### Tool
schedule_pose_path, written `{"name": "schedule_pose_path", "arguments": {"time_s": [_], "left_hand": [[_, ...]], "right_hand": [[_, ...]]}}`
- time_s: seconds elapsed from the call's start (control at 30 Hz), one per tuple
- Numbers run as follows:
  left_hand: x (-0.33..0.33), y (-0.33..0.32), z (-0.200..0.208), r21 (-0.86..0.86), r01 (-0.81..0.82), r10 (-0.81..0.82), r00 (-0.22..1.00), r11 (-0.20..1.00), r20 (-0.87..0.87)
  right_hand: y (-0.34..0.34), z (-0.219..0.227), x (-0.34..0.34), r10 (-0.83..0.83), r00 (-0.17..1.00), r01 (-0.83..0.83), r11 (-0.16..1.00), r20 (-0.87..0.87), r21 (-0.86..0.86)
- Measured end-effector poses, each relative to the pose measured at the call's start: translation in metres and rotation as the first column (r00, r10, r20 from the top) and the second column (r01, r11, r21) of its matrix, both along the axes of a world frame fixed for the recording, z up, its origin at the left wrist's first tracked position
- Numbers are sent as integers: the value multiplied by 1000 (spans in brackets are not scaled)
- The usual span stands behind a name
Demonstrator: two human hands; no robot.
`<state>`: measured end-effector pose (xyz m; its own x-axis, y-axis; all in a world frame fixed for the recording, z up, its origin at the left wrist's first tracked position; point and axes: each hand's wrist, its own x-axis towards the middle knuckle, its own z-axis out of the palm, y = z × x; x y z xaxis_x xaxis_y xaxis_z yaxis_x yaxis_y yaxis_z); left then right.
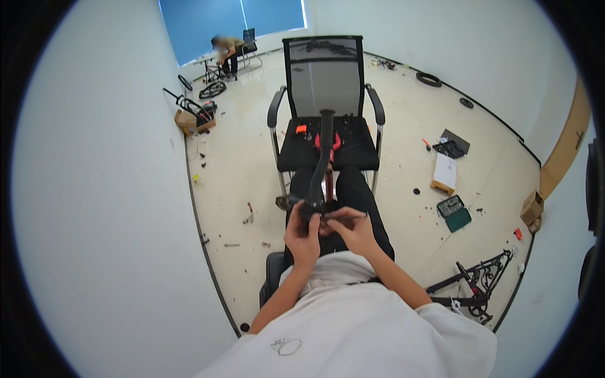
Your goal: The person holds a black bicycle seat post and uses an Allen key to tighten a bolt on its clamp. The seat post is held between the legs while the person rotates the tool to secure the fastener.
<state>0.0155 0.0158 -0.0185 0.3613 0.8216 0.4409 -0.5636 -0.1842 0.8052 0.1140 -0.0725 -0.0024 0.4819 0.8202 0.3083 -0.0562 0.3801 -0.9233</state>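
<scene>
A long, slightly bent black tube (pixel 321 165) runs from the seat of the black chair (pixel 365 143) toward me, over my lap. My left hand (pixel 303 238) is closed around the dark fitting (pixel 310 208) at its near end, thumb and fingers gripping from the left. On the right side of that fitting, my right hand (pixel 354 233) pinches a thin dark rod-like tool (pixel 358 217), whose outer end points right. Where the tool's inner end meets the fitting is hidden by my fingers. A red forked part (pixel 336 142) lies on the seat behind the tube.
An orange piece (pixel 301 129) lies on the seat. On the floor to the right are a green case (pixel 459 218), a white-topped box (pixel 445 171) and a black bicycle frame (pixel 482 283). At left stands a carton of parts (pixel 187 123). Another person (pixel 228 51) bends over far back.
</scene>
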Motion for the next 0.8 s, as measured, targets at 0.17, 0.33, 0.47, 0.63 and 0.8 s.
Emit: {"name": "schedule_pose_path", "arguments": {"time_s": [0.17, 0.33, 0.47, 0.63, 0.8], "left_hand": [[-3, -1, 3, 25, -21, 20, 1000, 999, 13], [-4, 4, 5, -43, 32, -32, 1000, 999, 1], [-2, 12, -4, -112, 124, -118, 991, 986, 60], [-7, 6, 5, -188, 267, -235, 956, 945, 173], [-5, -4, 27, -181, 270, -238, 954, 946, 183]], "right_hand": [[1, -4, -11, -86, 984, 73, 994, 158, 83], [-1, -5, -12, -148, 917, 133, 989, 371, 66], [3, -7, -14, -200, 892, 163, 979, 405, 124], [2, -5, -14, -140, 979, 126, 987, 147, 95], [-5, 17, -16, -165, 985, 160, 984, 54, 83]]}}
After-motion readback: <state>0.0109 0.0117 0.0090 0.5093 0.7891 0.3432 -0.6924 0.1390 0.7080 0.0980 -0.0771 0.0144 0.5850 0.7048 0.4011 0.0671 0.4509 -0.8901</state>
